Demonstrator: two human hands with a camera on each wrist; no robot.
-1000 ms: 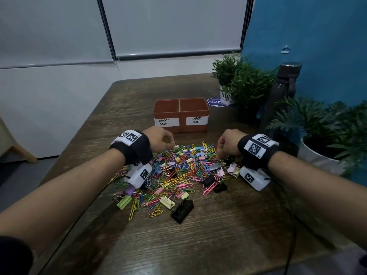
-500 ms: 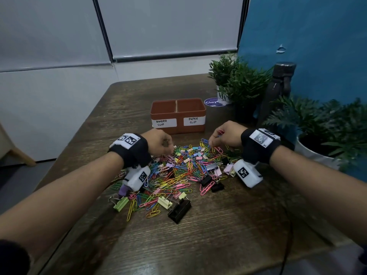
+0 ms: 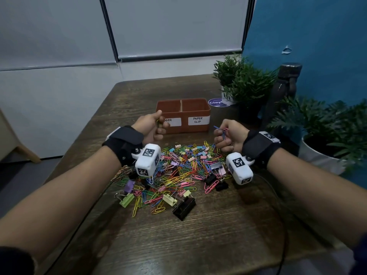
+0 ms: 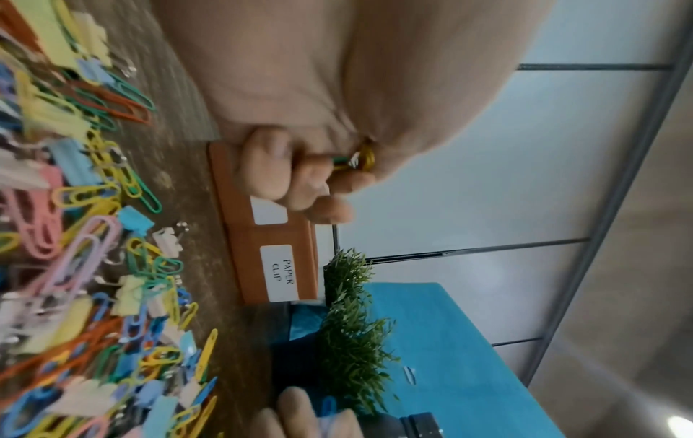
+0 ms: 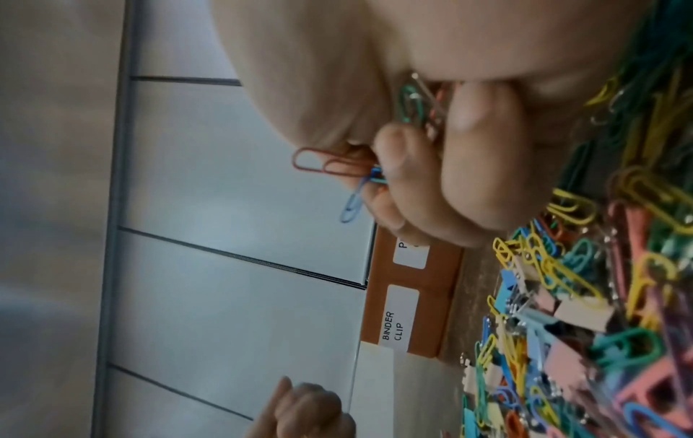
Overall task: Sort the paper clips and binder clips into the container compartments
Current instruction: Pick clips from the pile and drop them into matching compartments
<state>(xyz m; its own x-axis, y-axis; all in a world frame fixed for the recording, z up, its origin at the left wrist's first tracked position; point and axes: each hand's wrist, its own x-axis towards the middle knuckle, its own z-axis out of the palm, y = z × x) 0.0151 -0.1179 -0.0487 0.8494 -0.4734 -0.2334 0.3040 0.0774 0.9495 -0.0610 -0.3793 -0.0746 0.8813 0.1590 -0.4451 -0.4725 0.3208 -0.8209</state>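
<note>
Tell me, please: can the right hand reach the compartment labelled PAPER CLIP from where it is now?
Probably yes. The right hand, gripping several paper clips, is raised just right of the container, and nothing stands between it and the open PAPER CLIP compartment. The left hand is on the other side.

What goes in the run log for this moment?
left hand: grips clips | right hand: grips paper clips | container: ahead | pile: unsorted

The bench (image 3: 198,235) is dark wood, its grain rough and matt. The paper clips (image 3: 178,175) look coated in smooth coloured plastic, and the binder clips (image 3: 183,207) carry bright, glossy wire handles (metal, by their shine). The container (image 3: 195,128) is matt terracotta-coloured plastic with white paper labels (image 3: 198,120); the wrist straps (image 3: 124,143) are black cloth.
</note>
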